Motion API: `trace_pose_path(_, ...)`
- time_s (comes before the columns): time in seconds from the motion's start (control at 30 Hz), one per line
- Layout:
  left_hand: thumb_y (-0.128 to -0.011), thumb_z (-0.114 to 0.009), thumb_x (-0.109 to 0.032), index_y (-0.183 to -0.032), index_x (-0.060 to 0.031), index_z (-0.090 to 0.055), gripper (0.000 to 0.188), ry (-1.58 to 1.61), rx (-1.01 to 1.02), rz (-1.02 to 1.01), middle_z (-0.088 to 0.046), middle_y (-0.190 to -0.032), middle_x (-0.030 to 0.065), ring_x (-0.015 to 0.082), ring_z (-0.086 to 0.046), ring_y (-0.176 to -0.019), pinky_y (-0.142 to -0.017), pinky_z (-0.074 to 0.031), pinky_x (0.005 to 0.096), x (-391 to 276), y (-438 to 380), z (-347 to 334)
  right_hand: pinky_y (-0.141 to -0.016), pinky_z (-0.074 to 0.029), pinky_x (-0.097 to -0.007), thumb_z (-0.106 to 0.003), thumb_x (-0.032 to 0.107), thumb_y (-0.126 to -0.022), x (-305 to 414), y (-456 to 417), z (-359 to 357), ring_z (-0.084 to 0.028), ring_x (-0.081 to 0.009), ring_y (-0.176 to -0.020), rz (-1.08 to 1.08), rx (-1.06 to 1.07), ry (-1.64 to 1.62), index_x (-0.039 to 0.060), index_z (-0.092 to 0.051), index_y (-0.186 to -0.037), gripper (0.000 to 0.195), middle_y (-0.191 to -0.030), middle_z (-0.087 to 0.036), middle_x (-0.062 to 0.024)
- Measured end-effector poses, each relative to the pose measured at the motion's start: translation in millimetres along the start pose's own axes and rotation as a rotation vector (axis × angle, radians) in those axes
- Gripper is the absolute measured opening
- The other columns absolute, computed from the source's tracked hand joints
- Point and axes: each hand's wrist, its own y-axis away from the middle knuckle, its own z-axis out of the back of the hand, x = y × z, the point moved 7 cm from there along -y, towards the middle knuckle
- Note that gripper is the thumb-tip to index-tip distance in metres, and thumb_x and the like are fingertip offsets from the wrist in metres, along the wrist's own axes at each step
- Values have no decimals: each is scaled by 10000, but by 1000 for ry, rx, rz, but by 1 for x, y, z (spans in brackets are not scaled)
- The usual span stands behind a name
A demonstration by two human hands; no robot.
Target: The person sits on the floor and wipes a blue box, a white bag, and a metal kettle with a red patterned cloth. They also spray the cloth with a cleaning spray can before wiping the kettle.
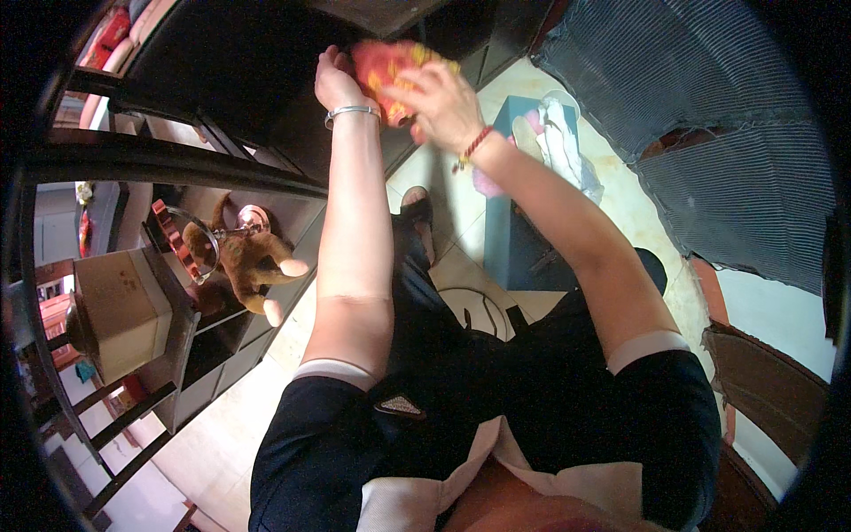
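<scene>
A red item with yellow markings (pixel 382 76), blurred, is between my two hands near the top of the view. It may be a cloth or a soft packet. My left hand (pixel 338 81), with a silver bangle at its wrist, is up against its left side, and some of its fingers are hidden. Across its right side lies my right hand (pixel 444 105), blurred, with a red beaded bracelet at the wrist. Behind both hands is the dark surface of a cabinet or shelf unit (pixel 246 73).
A brown plush toy (pixel 249 259) and a round mirror with a pink stand (pixel 254 218) sit on a shelf at left, near a cardboard box (pixel 123 309). At right, a blue-grey box (pixel 497 233) bears white cloth (pixel 558 136). Dark ribbed fabric (pixel 738 179) covers furniture beyond.
</scene>
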Motion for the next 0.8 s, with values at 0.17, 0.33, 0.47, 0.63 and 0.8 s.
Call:
trace_pose_path(0.17,-982,-382,-391,-1330,-105,-538,477,-225,49,89,-560,-1346,102,263,-478,-1253,-1076,-184,593,-1,9,-7,-928,-462,-408,-614,76,-745,-59,2,-64,-511,-305,-1118,-186,285,105,243,-645,-1196,482,-1197,-623,-25)
trace_pose_path(0.33,-984,-380,-394,-1325,-105,-543,476,-192,54,152,-548,-1364,99,259,-456,-1274,-1071,-192,585,2,7,0,-974,-457,-417,-596,145,-816,-46,31,-106,-547,-300,-1174,-370,714,-90,202,-696,-1112,318,-1182,-653,-76)
trace_pose_path(0.47,-973,-424,-388,-1299,-83,-559,467,-86,78,72,-577,-1312,100,243,-500,-1211,-1006,-284,495,6,-13,11,-904,-475,-404,-628,147,-744,-3,-9,-34,-511,-263,-1121,36,131,-48,214,-651,-1160,422,-1224,-611,14)
trace_pose_path(0.63,-980,-396,-408,-1330,-105,-540,485,-231,102,95,-545,-1371,86,244,-482,-1266,-1091,-173,560,-1,10,-4,-935,-436,-450,-615,140,-770,-43,-20,-56,-482,-269,-1189,-23,247,255,221,-618,-1200,438,-1281,-566,8)
trace_pose_path(0.8,-976,-397,-408,-1362,-123,-518,495,-264,129,182,-524,-1398,91,257,-425,-1321,-1092,-167,572,0,8,-5,-1005,-416,-435,-545,148,-825,-67,17,-122,-536,-385,-1141,-346,518,-85,190,-678,-1116,323,-1121,-667,-131)
